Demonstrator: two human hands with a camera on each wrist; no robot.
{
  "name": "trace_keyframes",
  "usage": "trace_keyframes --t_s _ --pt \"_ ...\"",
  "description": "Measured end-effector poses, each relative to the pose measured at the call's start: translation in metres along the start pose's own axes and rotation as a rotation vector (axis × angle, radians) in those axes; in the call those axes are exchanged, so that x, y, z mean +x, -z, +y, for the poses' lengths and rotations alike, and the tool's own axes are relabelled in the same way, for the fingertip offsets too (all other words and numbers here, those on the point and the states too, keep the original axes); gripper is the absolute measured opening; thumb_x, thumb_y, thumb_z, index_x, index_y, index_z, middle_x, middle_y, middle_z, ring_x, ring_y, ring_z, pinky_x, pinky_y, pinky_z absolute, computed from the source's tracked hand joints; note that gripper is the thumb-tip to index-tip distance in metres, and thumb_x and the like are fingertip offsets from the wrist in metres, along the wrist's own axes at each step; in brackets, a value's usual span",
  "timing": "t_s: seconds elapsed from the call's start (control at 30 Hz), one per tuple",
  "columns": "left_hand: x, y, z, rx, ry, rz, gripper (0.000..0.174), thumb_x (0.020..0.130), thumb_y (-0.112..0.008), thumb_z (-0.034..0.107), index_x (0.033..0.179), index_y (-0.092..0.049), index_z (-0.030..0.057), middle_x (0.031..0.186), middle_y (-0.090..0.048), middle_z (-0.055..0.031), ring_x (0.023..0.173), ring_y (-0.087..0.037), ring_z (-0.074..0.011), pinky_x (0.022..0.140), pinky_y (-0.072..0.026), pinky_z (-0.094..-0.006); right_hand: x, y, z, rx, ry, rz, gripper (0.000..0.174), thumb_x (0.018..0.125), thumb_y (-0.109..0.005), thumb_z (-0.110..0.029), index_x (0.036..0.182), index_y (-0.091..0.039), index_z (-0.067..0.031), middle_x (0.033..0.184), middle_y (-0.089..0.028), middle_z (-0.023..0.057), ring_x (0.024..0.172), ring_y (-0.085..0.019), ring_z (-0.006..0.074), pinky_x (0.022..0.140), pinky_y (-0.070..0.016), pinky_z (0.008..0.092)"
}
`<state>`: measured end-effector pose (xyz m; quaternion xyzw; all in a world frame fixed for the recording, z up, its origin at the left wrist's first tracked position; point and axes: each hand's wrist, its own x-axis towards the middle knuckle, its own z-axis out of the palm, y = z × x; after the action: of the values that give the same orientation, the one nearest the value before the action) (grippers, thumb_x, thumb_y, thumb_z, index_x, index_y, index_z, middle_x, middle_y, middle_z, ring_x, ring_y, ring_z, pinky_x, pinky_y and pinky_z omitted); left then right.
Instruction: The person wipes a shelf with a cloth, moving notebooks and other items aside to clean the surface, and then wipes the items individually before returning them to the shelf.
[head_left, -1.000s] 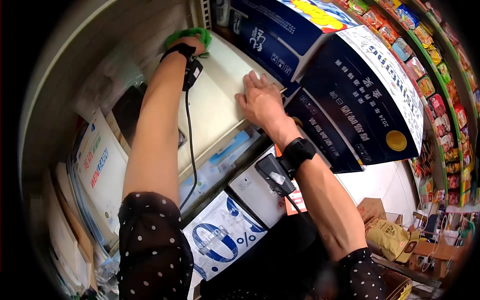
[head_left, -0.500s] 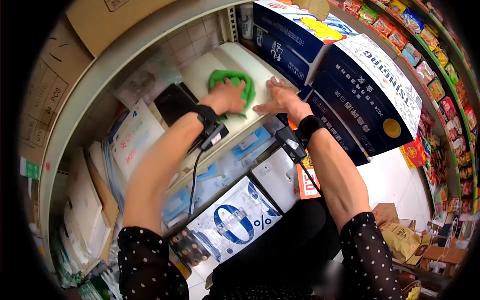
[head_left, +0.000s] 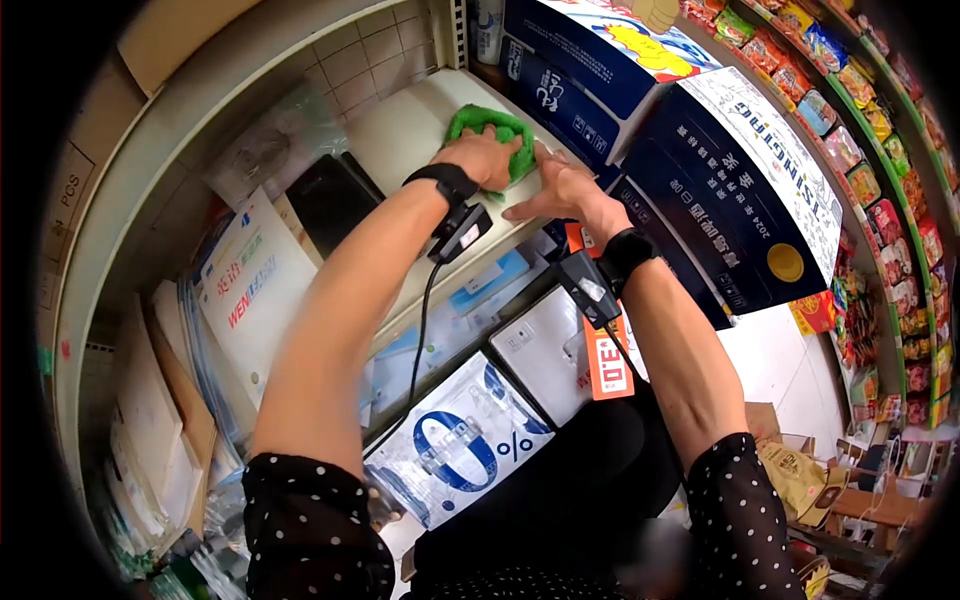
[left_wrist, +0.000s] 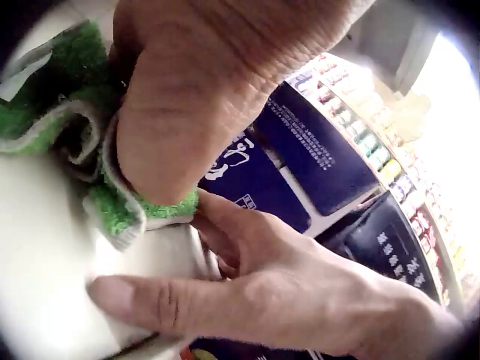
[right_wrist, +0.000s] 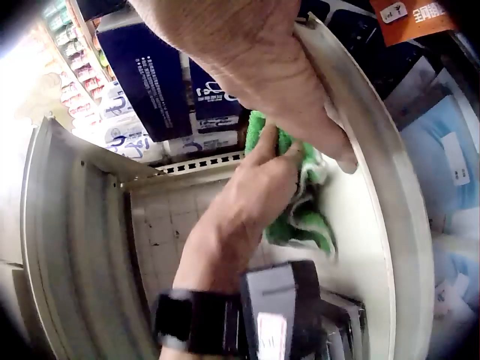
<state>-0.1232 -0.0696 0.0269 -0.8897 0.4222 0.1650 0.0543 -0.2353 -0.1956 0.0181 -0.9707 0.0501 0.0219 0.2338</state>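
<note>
A bunched green cloth (head_left: 466,118) lies on the white shelf board (head_left: 395,125). My left hand (head_left: 478,160) holds it down, the fingers spread and bent over its folds. In the left wrist view the thumb presses on the edge of the cloth (left_wrist: 112,214); the other fingertips are hidden. My right hand (head_left: 575,195) rests at the front edge of the board, close beside the cloth, thumb held apart from the fingers. It holds nothing. The right wrist view shows the left hand (right_wrist: 251,187) on the cloth, past the right hand.
Blue beer cartons (head_left: 720,190) stand along the right. Left on the shelf are a black flat object (head_left: 330,200) and upright papers (head_left: 255,270). Below are blue packs (head_left: 490,280) and a white-and-blue 0% pack (head_left: 455,440). Snack racks (head_left: 870,180) curve along the far right.
My left hand has brought the cloth from the board's far left corner towards its front right, near my right hand. The right hand stays by the front edge; the head view has shifted.
</note>
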Motion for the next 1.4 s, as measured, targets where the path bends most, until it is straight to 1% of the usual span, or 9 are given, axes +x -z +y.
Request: trace_keyframes --t_s 0.07,0.23,0.47,0.57,0.67,0.77,0.9,1.17,1.4 --pt "0.018 -0.001 -0.004 0.021 -0.026 0.118 0.065 0.087 -0.049 0.020 0.150 -0.034 0.0205 0.143 -0.038 -0.0305 0.124 -0.046 -0.0477 0.105 -0.0381 -0.0492 -0.002 -0.004 0.000 0.000 -0.001 0.033 0.119 0.056 -0.087 -0.049 0.143 -0.029 0.0073 0.131 -0.051 0.0335 0.124 -0.049 0.0433 0.107 -0.0389 0.0407" --pt "0.035 0.024 0.005 -0.086 0.160 0.077 0.057 0.095 -0.037 0.025 0.152 -0.031 0.0257 0.159 -0.018 -0.0185 0.142 -0.031 -0.0349 0.116 -0.0282 -0.0419 -0.005 -0.007 0.003 0.024 -0.071 0.000 0.130 0.056 -0.087 -0.052 0.149 -0.017 0.0067 0.144 -0.035 0.0364 0.139 -0.032 0.0439 0.115 -0.0296 0.0411" --pt "0.044 0.027 0.004 0.014 0.115 0.166 0.058 0.088 -0.056 0.021 0.144 -0.041 0.0149 0.146 -0.041 -0.0208 0.128 -0.048 -0.0360 0.106 -0.0399 -0.0459 -0.003 -0.011 0.004 0.026 -0.115 -0.014 0.140 0.053 -0.088 -0.053 0.150 -0.007 0.0087 0.147 -0.030 0.0361 0.141 -0.029 0.0406 0.117 -0.0268 0.0379" --pt "0.074 -0.011 -0.032 0.078 -0.193 0.228 0.056 0.083 -0.064 0.020 0.135 -0.046 0.0082 0.133 -0.052 -0.0223 0.121 -0.053 -0.0366 0.100 -0.0435 -0.0468 -0.002 -0.002 -0.003 0.039 -0.144 -0.018 0.144 0.051 -0.090 -0.051 0.150 -0.003 0.0085 0.148 -0.029 0.0359 0.141 -0.029 0.0416 0.117 -0.0277 0.0383" --pt "0.051 -0.027 -0.029 -0.001 -0.237 0.226 0.061 0.080 -0.067 0.023 0.136 -0.047 0.0093 0.126 -0.055 -0.0229 0.119 -0.052 -0.0386 0.098 -0.0430 -0.0467 -0.004 -0.009 0.001 0.075 -0.105 0.032 0.146 0.050 -0.090 -0.052 0.151 -0.002 0.0062 0.152 -0.022 0.0345 0.141 -0.029 0.0422 0.116 -0.0276 0.0390" --pt "0.018 -0.025 -0.013 0.107 -0.321 0.015 0.066 0.088 -0.055 0.035 0.150 -0.033 0.0293 0.155 -0.029 -0.0203 0.135 -0.035 -0.0487 0.113 -0.0317 -0.0489 -0.006 -0.018 0.010 0.097 -0.048 0.136 0.144 0.049 -0.089 -0.056 0.151 -0.007 0.0044 0.155 -0.013 0.0330 0.142 -0.024 0.0452 0.116 -0.0261 0.0461" --pt "-0.023 -0.024 0.001 0.095 -0.386 0.100 0.064 0.088 -0.058 0.044 0.148 -0.038 0.0285 0.150 -0.036 -0.0212 0.130 -0.042 -0.0481 0.110 -0.0353 -0.0493 -0.024 -0.020 -0.009 -0.245 -0.199 0.298 0.140 0.049 -0.084 -0.063 0.149 -0.017 0.0081 0.152 -0.020 0.0333 0.143 -0.014 0.0479 0.113 -0.0236 0.0573" --pt "-0.024 -0.002 0.017 0.115 -0.385 0.141 0.068 0.083 -0.066 0.020 0.145 -0.041 0.0189 0.134 -0.049 -0.0274 0.122 -0.050 -0.0425 0.104 -0.0416 -0.0466 -0.022 -0.031 0.001 0.054 -0.206 0.401 0.139 0.049 -0.085 -0.058 0.145 -0.015 0.0155 0.141 -0.034 0.0355 0.129 -0.037 0.0468 0.109 -0.0362 0.0431" --pt "-0.008 0.015 0.041 -0.019 -0.252 0.121 0.053 0.086 -0.056 0.017 0.139 -0.049 0.0189 0.137 -0.050 -0.0247 0.121 -0.055 -0.0362 0.103 -0.0434 -0.0419 -0.021 -0.032 0.007 0.004 -0.235 0.348 0.141 0.050 -0.084 -0.060 0.148 -0.012 0.0115 0.144 -0.031 0.0353 0.130 -0.036 0.0467 0.109 -0.0353 0.0433"
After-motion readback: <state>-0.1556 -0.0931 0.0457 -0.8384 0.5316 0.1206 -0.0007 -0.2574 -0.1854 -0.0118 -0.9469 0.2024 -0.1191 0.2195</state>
